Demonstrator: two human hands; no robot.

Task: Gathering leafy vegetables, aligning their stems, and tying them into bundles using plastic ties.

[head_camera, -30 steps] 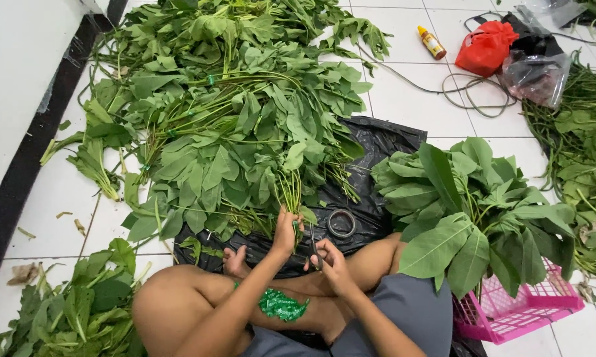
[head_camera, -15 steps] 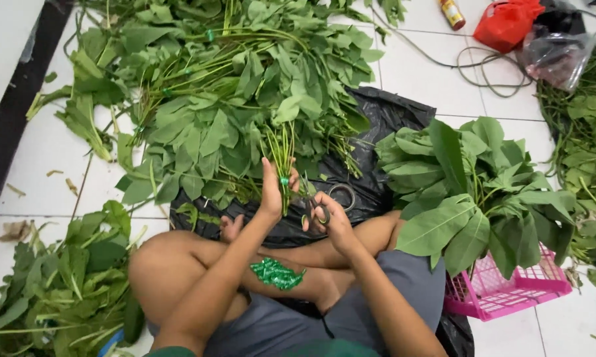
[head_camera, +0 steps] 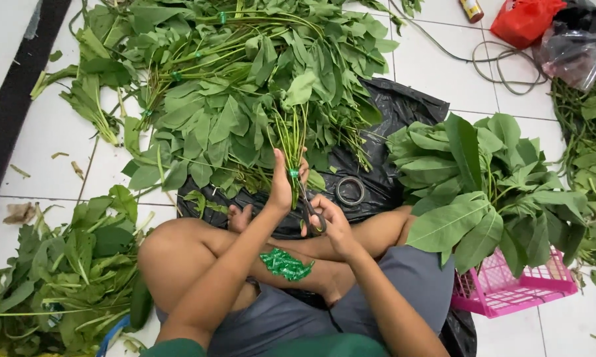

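Observation:
I sit cross-legged on a white tiled floor. My left hand (head_camera: 283,188) grips a bunch of leafy green stems (head_camera: 293,135) near its cut ends, where a green band wraps it. My right hand (head_camera: 329,221) holds scissors (head_camera: 309,206) with the blades against the stem ends just below my left hand. A wad of green ties (head_camera: 285,264) rests on my leg. A roll of tape (head_camera: 350,190) lies on the black plastic sheet (head_camera: 404,109) just past my right hand.
A big heap of leafy stems (head_camera: 232,79) covers the floor ahead. A pink basket (head_camera: 509,291) full of leaves stands at my right. More greens (head_camera: 60,277) lie at my left. A red bag (head_camera: 524,20), a clear bag and a cord lie at the far right.
My left hand has lifted the bunch upright and closer. My right hand has brought the scissors up to the stem ends. The camera has tilted nearer to the pile.

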